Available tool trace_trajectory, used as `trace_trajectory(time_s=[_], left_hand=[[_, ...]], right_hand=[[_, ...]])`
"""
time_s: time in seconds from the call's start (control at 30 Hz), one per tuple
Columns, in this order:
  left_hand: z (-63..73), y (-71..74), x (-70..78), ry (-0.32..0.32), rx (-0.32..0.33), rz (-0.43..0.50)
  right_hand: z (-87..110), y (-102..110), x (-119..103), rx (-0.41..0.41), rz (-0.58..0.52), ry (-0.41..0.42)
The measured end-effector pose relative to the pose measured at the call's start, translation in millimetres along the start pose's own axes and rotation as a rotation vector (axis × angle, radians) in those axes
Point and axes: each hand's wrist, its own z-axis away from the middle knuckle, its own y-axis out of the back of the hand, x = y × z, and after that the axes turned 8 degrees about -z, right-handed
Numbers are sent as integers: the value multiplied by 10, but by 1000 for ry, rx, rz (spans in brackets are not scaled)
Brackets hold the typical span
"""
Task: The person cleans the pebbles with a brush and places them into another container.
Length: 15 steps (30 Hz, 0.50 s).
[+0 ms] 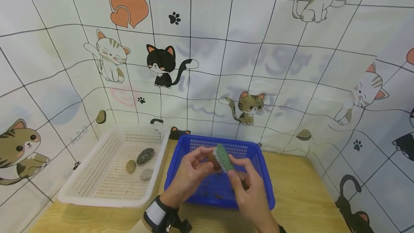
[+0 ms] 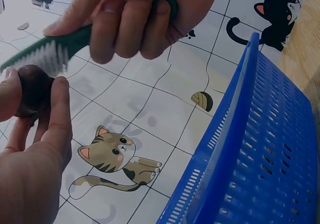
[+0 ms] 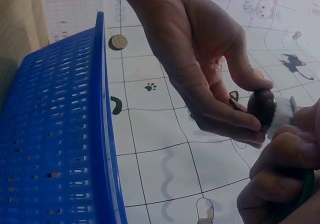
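My left hand pinches a smooth reddish-brown stone between thumb and fingers, above the blue basket. The same stone looks dark and rounded in the left wrist view. With my right hand I grip the handle of a green brush, thumb laid along its back. Its white bristles press against the stone's side. In the right wrist view, the bristles also meet the stone, while much of the brush is hidden behind my right fingers.
A white basket stands at the left with a dark stone, a tan stone and a pale grey stone. Small brown pieces lie in the blue basket. Both baskets rest on a wooden table against a cat-patterned wall covering.
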Motion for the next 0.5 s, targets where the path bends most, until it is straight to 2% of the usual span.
trace_trajectory(time_s=[0.13,0.27,0.5], left_hand=[[-7,6,22,1,3,15],[-10,-6,45,-2,35,35],[-21,1,4,68,70,6]], right_hand=[[-40,34,-14,23,-8,-57],[-40,41,-16,32,-29,-103],[-66,-4,-8,1,-14,-125]])
